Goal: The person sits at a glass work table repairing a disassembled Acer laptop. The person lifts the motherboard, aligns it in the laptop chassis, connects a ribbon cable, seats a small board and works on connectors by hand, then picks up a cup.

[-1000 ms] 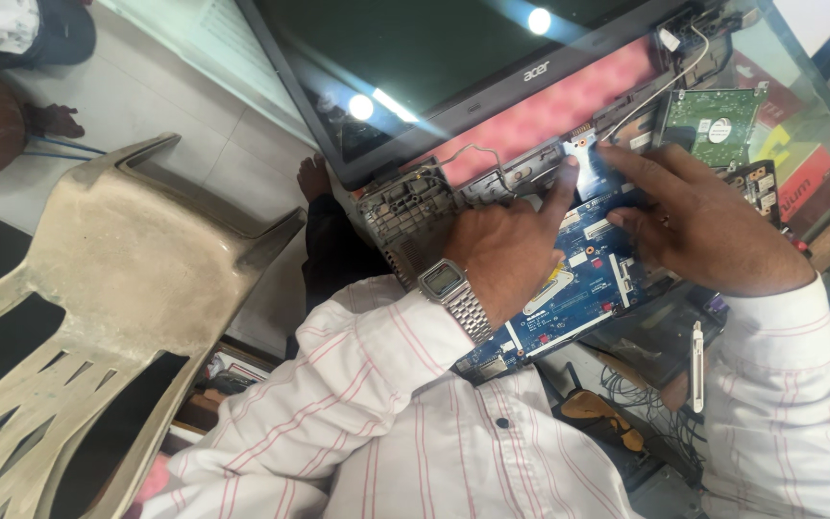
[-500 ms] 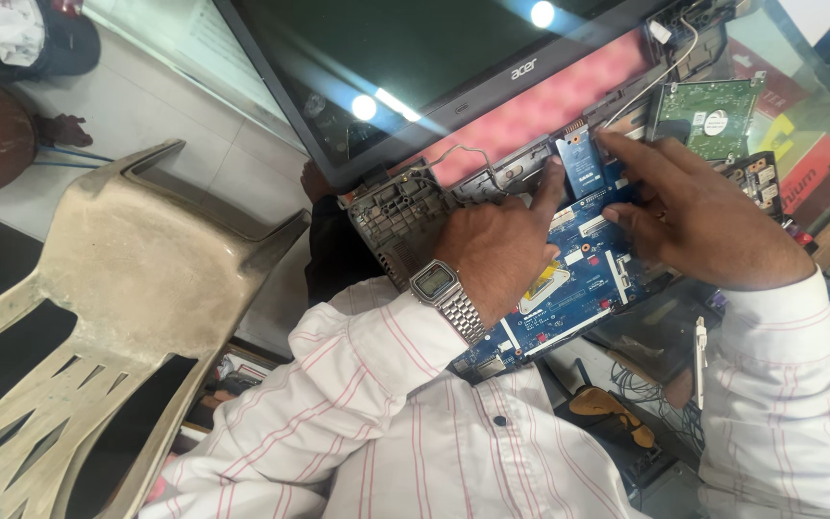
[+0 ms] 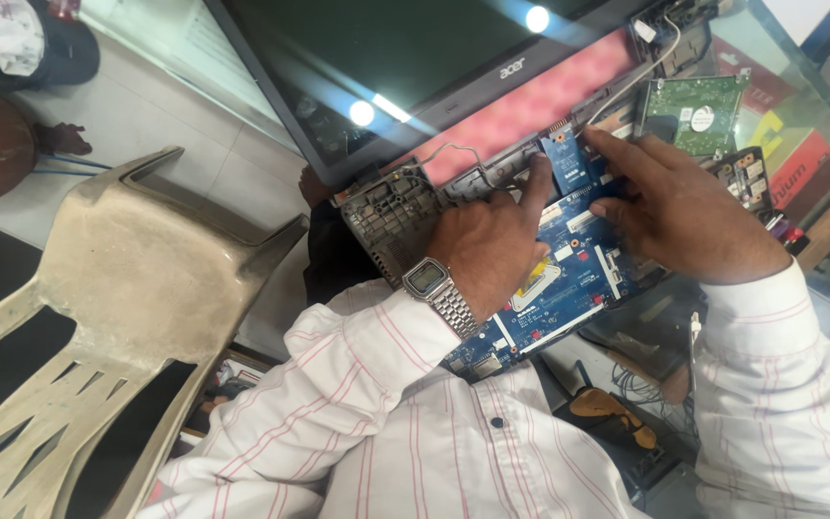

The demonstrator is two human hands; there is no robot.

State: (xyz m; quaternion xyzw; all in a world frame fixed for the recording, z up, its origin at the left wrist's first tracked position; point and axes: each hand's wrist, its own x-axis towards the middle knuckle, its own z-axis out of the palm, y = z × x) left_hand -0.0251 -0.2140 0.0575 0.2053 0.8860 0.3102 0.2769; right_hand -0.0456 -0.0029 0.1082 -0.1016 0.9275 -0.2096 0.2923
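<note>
An opened laptop lies on a glass counter, its dark screen (image 3: 415, 67) tilted back and a pink sheet (image 3: 540, 106) under the hinge. A blue circuit board (image 3: 569, 279) sits in the grey base frame (image 3: 391, 216). My left hand (image 3: 492, 255), with a metal wristwatch, rests on the board, its index finger pressing at the board's top edge. My right hand (image 3: 674, 211) lies flat on the board's right side, fingers touching a small blue card (image 3: 569, 159). Neither hand grips anything that I can see.
A green hard-drive board (image 3: 694, 106) lies at the top right on the glass counter (image 3: 818, 125). A worn beige plastic chair (image 3: 117, 317) stands at the left. A black and yellow tool (image 3: 617, 413) and cables lie below the counter.
Both hands have shifted slightly up the board toward the hinge. The left index finger now presses at the board's top edge.
</note>
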